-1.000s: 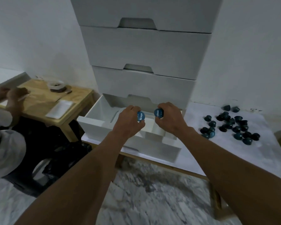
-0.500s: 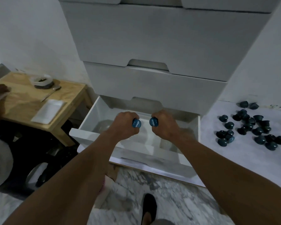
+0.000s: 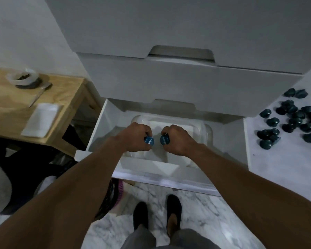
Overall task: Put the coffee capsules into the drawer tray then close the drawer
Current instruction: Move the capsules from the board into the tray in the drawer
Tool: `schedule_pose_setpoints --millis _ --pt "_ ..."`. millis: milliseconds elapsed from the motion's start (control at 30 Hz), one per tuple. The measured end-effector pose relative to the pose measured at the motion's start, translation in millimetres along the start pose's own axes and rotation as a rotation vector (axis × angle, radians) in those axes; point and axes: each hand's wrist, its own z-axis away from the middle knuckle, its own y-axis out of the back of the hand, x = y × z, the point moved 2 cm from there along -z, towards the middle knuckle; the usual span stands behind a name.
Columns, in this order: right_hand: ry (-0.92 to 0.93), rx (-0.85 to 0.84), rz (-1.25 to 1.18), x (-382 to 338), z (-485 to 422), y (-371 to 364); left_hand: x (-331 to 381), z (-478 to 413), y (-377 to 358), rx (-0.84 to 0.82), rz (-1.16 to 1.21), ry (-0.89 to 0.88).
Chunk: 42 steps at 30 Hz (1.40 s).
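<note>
The bottom drawer (image 3: 97,130) of a white drawer unit stands pulled out, with a white tray (image 3: 201,128) inside it. My left hand (image 3: 135,136) is closed on a blue coffee capsule (image 3: 149,141), foil lid facing me. My right hand (image 3: 178,139) grips a second blue capsule (image 3: 164,140). Both hands hover side by side over the tray's middle. Several dark blue loose capsules (image 3: 291,121) lie on the white tabletop (image 3: 280,169) to the right of the drawer.
The closed upper drawers (image 3: 183,81) overhang the open one. At the left stands a wooden side table (image 3: 65,94) with a small bowl (image 3: 22,78), a spoon and a white dish (image 3: 41,119). My feet (image 3: 156,212) stand on marble floor below the drawer front.
My head has moved closer and tilted down, so the drawer interior and my feet show now. Both hands have stayed together over the tray, still holding their capsules.
</note>
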Motion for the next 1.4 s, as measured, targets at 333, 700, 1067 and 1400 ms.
schedule_pose_setpoints --millis 333,700,1067,1400 --pt "-0.126 -0.094 0.037 -18 2 -14 -23 -14 -14 -0.198 -0.129 -0.196" --pt "-0.241 -0.152 -0.073 -19 4 -13 -18 -24 -16 -0.279 -0.240 -0.271" --pt "-0.292 -0.276 -0.128 -27 -1 -24 -18 -18 -10 -0.283 -0.337 -0.235" --pt "-0.251 -0.288 -0.064 -42 -6 -28 -23 -13 -10 -0.248 -0.350 -0.223"
